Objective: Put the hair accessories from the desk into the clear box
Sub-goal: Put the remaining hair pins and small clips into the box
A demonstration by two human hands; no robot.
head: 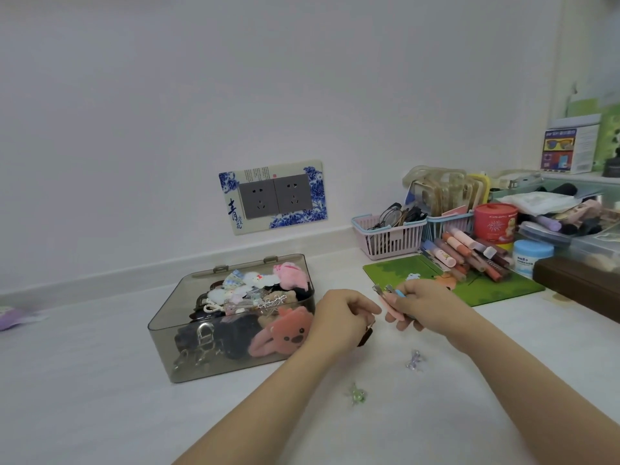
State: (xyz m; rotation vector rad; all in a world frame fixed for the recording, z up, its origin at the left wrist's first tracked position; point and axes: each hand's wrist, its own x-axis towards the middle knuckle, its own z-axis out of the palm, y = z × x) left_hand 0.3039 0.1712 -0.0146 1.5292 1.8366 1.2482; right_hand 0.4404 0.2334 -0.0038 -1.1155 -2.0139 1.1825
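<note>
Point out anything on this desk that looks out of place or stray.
Two small translucent clips lie loose on the desk, apart from the clear box: a green clip and a purple clip. A purple packet sits alone at the far left.

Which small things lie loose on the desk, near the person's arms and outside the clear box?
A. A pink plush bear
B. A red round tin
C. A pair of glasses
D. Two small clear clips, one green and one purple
D: a small green clip and a small purple clip lie on the bare desk beside the forearms, apart from the clear box.
</note>
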